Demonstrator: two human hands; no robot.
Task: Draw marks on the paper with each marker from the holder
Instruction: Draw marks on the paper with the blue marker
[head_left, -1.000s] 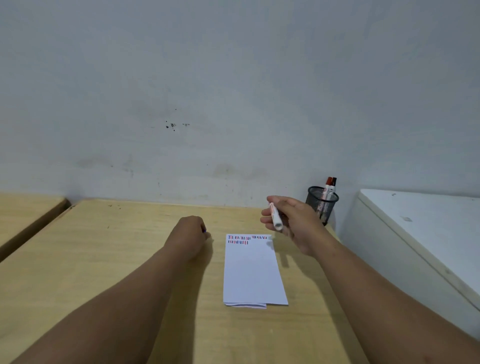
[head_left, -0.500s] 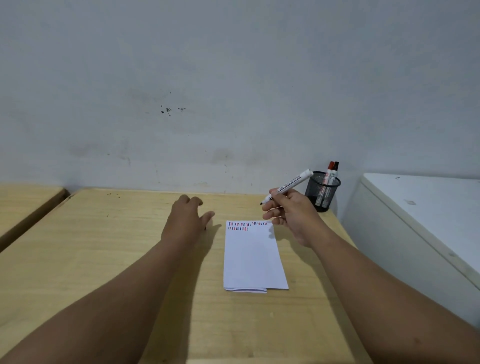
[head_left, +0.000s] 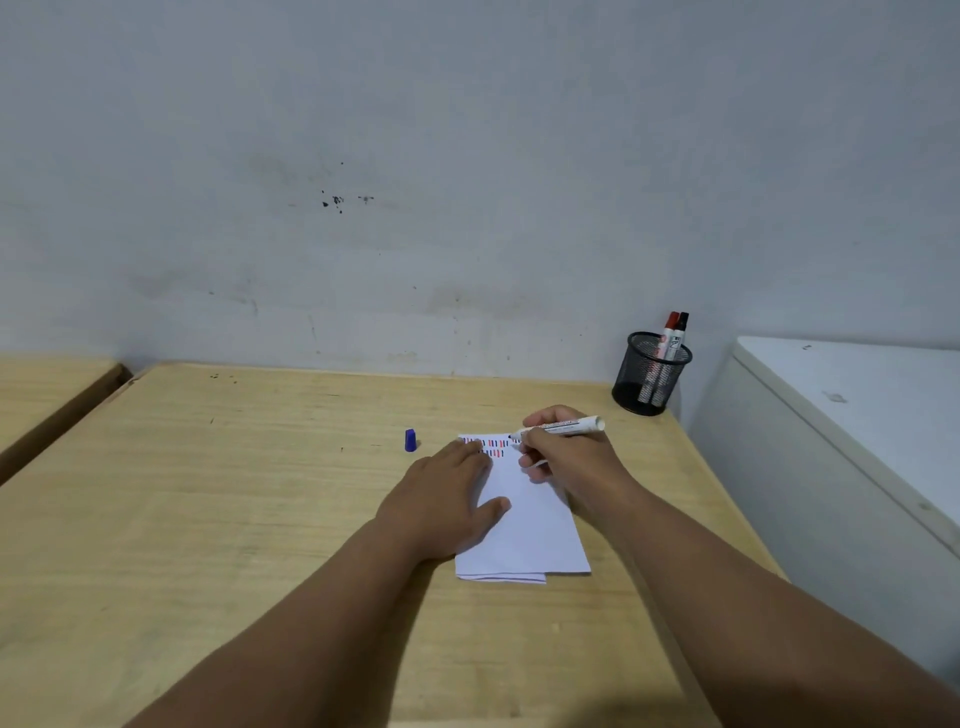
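A folded white sheet of paper (head_left: 524, 525) is laid on the wooden table (head_left: 208, 519), with short red, blue and black marks drawn in rows along its far edge. The paper's left side is pressed flat by the left hand (head_left: 447, 499), palm down with fingers spread and nothing grasped. An uncapped white marker (head_left: 558, 427) is gripped by the right hand (head_left: 566, 457), its dark tip set at the far right corner of the paper, beside the marks. A blue cap (head_left: 410, 440) is stood on the table just left of the paper's far edge. At the far right corner of the table, a black mesh holder (head_left: 652, 374) is seen with a red-capped and a black-capped marker standing in it.
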